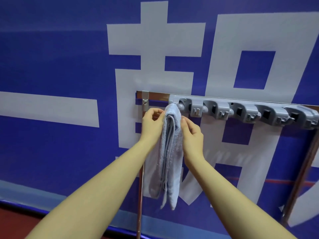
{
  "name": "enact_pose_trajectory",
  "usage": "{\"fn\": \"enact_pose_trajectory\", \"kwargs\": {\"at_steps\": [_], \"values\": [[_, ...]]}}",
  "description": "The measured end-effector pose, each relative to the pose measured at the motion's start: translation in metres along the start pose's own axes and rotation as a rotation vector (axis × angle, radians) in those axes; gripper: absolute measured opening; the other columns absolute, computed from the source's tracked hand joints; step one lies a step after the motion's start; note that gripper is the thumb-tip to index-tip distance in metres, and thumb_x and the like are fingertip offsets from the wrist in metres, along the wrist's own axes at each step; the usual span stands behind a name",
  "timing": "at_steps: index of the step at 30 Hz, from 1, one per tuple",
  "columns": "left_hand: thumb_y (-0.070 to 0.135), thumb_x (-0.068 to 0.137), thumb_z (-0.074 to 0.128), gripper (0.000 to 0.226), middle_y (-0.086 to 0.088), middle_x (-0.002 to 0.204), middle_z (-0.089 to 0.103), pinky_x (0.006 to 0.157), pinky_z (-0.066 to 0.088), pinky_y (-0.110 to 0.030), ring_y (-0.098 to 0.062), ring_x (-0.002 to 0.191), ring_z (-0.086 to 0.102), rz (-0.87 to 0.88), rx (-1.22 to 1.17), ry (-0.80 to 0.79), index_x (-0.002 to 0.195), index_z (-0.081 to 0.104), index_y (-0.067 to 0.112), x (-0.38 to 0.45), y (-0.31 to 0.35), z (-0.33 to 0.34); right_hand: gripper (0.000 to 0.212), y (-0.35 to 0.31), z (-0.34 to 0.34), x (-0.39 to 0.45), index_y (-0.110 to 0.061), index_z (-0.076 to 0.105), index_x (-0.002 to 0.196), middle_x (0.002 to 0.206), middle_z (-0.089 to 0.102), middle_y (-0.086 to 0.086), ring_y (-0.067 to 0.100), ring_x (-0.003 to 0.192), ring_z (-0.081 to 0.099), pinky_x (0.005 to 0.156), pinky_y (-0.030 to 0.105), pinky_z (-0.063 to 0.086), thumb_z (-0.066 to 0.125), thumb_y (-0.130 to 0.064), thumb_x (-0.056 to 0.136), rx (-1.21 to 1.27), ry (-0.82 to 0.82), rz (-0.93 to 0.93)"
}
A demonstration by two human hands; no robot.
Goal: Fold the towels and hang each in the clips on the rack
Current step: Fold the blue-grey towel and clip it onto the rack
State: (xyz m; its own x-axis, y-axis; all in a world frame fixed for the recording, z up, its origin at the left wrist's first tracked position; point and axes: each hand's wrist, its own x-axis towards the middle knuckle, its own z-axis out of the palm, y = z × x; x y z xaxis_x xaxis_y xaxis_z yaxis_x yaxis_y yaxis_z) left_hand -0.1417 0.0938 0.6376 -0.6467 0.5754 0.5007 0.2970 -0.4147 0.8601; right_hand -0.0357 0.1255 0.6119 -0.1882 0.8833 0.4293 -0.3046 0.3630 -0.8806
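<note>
A folded pale blue towel [170,152] hangs at the left end of the grey clip rail [241,109], its long axis straight up and down. The folded top is pushed up against the first clip [181,106] at that end, and the loose layered edges point down toward the floor, reaching well below the rail. The stacked folds face the viewer, so the layers show as thin vertical lines down its middle.

Both hands are on the upper part of the towel, one on each side. The left hand [151,124] pinches the left edge just below the top, thumb and fingertips curled in on the cloth. The right hand [192,133] has its fingers bent against the right edge a little lower; they press and pinch the fabric there.

The rail is fixed on a shiny metal rack frame [140,169], whose top bar runs off to the right and whose left post drops down just behind the towel. The other clips along the rail, toward its right end, hold nothing. Behind it all is a blue banner [60,66] with large white characters.
</note>
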Motion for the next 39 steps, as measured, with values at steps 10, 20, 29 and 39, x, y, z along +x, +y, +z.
{"fn": "enact_pose_trajectory", "kwargs": {"at_steps": [10,20,29,39], "values": [[0.027,0.092,0.058,0.025,0.005,0.109,0.067,0.090,0.048,-0.019,-0.006,0.105,0.060,0.112,0.117,-0.197,0.115,0.064,0.022,-0.029,-0.009,-0.015,0.012,0.003,-0.003,-0.007,-0.019,0.071,0.098,0.097,0.072,-0.002,0.006,0.093,0.065,0.082,0.017,0.049,0.065,-0.015,0.089,-0.123,-0.079,-0.166],[0.018,0.093,0.055,0.017,-0.003,0.088,0.070,0.077,0.053,-0.034,-0.020,0.085,0.063,0.232,0.241,-0.020,0.100,0.070,0.016,-0.014,0.022,-0.011,0.015,-0.028,-0.003,0.012,-0.016,0.071,0.098,0.091,0.069,-0.003,0.003,0.082,0.060,0.074,0.011,0.044,0.056,-0.014,0.093,-0.248,-0.007,-0.310],[0.025,0.099,0.044,0.036,-0.001,0.129,0.058,0.102,0.044,-0.034,-0.014,0.119,0.053,0.297,0.351,-0.186,0.133,0.052,0.018,-0.034,-0.004,-0.011,0.019,-0.015,-0.010,-0.001,-0.032,0.070,0.080,0.075,0.069,0.009,0.006,0.067,0.047,0.063,0.023,0.043,0.060,-0.022,0.093,-0.178,-0.137,-0.277],[0.023,0.097,0.037,0.052,0.004,0.144,0.044,0.104,0.042,-0.045,-0.018,0.128,0.045,0.220,0.609,-0.353,0.146,0.025,0.035,-0.048,-0.015,-0.024,0.031,0.000,-0.023,-0.005,-0.029,0.063,0.125,0.100,0.073,-0.005,0.018,0.088,0.069,0.083,0.044,0.056,0.056,-0.025,0.094,-0.310,-0.242,-0.198]]}}
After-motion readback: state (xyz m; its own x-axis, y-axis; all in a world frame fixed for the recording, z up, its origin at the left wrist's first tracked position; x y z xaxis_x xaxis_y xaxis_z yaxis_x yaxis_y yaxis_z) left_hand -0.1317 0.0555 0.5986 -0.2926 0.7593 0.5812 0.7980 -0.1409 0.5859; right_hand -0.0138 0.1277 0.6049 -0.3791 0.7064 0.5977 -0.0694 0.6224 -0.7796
